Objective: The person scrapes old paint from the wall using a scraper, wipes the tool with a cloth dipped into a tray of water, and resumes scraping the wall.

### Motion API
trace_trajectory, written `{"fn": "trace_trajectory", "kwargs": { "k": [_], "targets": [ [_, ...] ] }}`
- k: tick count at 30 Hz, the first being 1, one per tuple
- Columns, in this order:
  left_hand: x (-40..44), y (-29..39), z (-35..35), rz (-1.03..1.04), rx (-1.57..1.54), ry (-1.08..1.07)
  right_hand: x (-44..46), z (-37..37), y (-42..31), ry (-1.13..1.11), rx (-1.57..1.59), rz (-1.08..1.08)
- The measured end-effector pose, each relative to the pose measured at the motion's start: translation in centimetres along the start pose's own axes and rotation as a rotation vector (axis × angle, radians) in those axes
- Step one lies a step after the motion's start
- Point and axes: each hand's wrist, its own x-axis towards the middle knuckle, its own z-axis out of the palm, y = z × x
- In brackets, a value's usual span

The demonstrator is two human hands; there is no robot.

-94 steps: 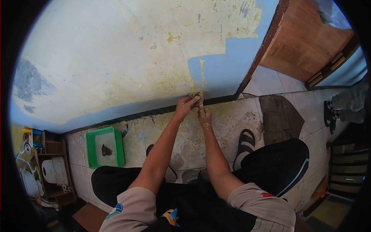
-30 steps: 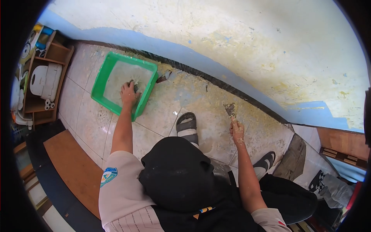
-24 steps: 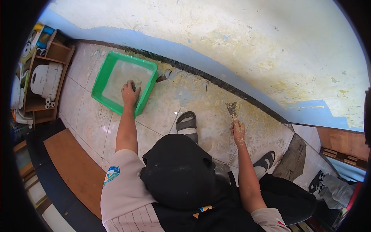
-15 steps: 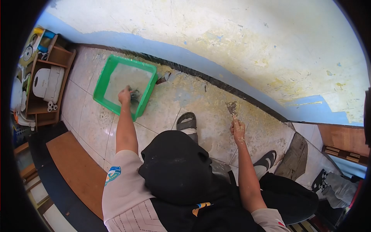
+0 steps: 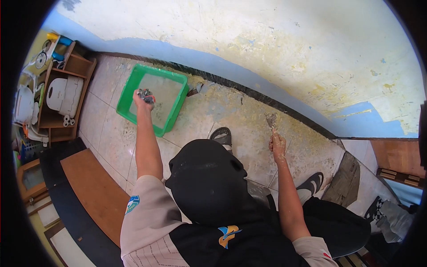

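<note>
My left hand is closed around a crumpled dark, patterned wet rag, held over the left part of a green plastic basin. Cloudy water lies in the basin. Over the stained floor, my right hand grips the handle of a putty knife, its blade pointing toward the wall. The blade looks coated with residue.
A peeling white and blue wall runs along the back, with yellow-stained floor tiles below. Shelves stand at left, near a brown and black board. A wooden piece lies at right, beyond my sandalled foot.
My left hand has risen and turned, bringing the rag up out of the basin water into view. My right hand keeps its grip on the putty knife, almost unmoved. The view has shifted slightly.
</note>
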Motion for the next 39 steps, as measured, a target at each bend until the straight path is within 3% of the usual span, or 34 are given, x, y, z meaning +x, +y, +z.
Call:
{"fn": "trace_trajectory", "kwargs": {
  "k": [3,5,6,8,12,15,17,19,21,25,27,30,32,33,35,37,39],
  "targets": [
    [-1.3,1.1,1.8,-0.054,-0.047,0.023,-0.1,0.2,-0.4,-0.010,0.034,0.000],
    [-2.8,1.2,3.8,0.056,-0.156,0.248,-0.2,0.4,-0.9,0.002,-0.005,-0.016],
    [-2.3,1.4,3.5,0.042,-0.143,0.236,-0.2,0.5,-1.1,0.022,0.004,-0.012],
    [-0.8,1.7,1.8,-0.032,-0.272,-0.086,-0.2,0.8,-1.4,-0.042,-0.017,-0.025],
    [-5.8,1.3,6.3,-0.074,-0.275,-0.150,-0.1,1.7,-1.2,-0.101,-0.043,-0.047],
    [-7.8,-1.1,8.4,-0.041,-0.116,-0.285,-0.8,2.5,-2.7,-0.172,-0.032,-0.039],
    [-11.4,-4.2,11.4,0.123,0.088,-0.346,-1.4,3.3,-4.0,-0.279,0.000,-0.026],
    [-14.3,-7.5,13.5,0.154,0.248,-0.486,-1.9,4.3,-5.7,-0.333,0.007,-0.008],
    [-21.6,-10.5,17.2,0.156,0.413,-0.421,-2.8,5.3,-7.6,-0.388,0.014,0.011],
    [-25.6,-16.8,17.8,0.002,0.540,-0.763,-4.2,7.0,-10.3,-0.434,0.008,-0.011],
    [-25.8,-20.1,17.0,-0.027,0.572,-0.796,-4.4,7.3,-10.4,-0.424,0.024,-0.019],
    [-27.2,-22.8,16.3,-0.045,0.637,-0.881,-3.8,7.9,-9.1,-0.340,-0.185,-0.145],
    [-29.5,-22.5,16.7,-0.057,0.706,-0.906,-3.0,8.4,-7.2,-0.084,-0.446,-0.680],
    [-30.3,-22.4,16.9,-0.034,0.706,-0.893,-3.5,8.3,-7.6,-0.081,-0.448,-0.682],
    [-30.1,-22.1,16.6,-0.039,0.797,-0.895,-5.4,8.1,-10.1,-0.120,-0.779,-0.388],
    [-30.1,-22.2,16.5,-0.046,0.889,-0.897,-7.0,8.7,-12.5,-0.107,-0.885,-0.317],
    [-30.3,-22.4,16.6,-0.191,0.668,-0.801,-7.3,8.8,-12.8,-0.095,-0.991,-0.246]
  ]
}}
